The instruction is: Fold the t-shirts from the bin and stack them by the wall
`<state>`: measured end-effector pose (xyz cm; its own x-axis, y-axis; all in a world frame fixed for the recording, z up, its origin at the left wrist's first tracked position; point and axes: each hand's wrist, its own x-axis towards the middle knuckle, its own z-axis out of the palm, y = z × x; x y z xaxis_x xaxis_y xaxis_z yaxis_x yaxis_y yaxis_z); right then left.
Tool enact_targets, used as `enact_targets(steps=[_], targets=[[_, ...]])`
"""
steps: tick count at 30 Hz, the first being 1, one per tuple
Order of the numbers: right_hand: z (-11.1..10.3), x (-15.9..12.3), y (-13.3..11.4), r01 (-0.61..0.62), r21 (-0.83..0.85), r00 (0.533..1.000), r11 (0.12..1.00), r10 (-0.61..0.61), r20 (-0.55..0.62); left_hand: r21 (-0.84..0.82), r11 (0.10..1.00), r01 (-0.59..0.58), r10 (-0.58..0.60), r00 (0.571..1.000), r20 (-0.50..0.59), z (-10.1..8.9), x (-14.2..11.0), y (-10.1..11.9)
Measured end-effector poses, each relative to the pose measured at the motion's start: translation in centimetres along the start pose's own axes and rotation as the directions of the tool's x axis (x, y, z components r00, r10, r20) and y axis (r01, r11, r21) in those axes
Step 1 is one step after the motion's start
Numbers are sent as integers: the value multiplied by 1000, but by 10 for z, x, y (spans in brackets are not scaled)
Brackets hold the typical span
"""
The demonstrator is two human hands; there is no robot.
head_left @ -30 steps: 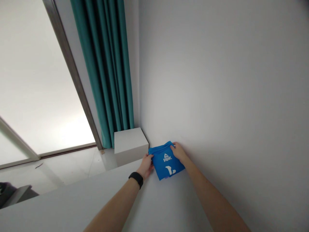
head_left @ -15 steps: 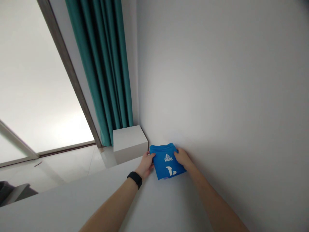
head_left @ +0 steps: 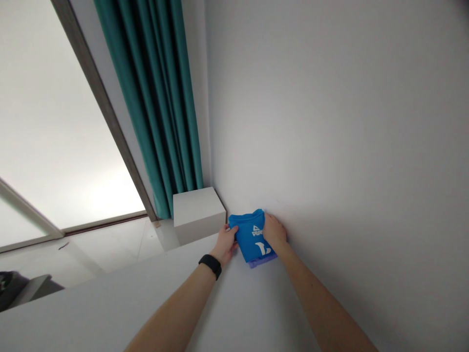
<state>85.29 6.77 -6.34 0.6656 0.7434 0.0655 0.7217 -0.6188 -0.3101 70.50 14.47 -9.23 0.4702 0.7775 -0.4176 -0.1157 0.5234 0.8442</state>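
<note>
We read white "PEAK" on the blue shirt [head_left: 247, 234], below a small triangle [head_left: 255, 227]; a white mark [head_left: 263, 249] stands at six o'clock.

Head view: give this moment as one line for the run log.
left hand: holding blue folded T-shirt | right hand: holding it too | nearby: white box
</note>
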Motion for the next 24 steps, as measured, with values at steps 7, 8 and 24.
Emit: enact_targets(steps=[7, 8, 24], targets=[[-8, -15, -10, 87, -108, 991, 990, -97, -93, 70, 998, -2, 3, 1000, -16, 2, 3, -3], [-8, -17, -12, 126, -117, 985, 985, -138, -101, 80, 997, 0, 1, 1000, -17, 2, 3, -3], [36, 12, 13, 481, -58, 877, 875, -478, 55, 203, 968, -148, 149, 989, 9, -6, -12, -7]])
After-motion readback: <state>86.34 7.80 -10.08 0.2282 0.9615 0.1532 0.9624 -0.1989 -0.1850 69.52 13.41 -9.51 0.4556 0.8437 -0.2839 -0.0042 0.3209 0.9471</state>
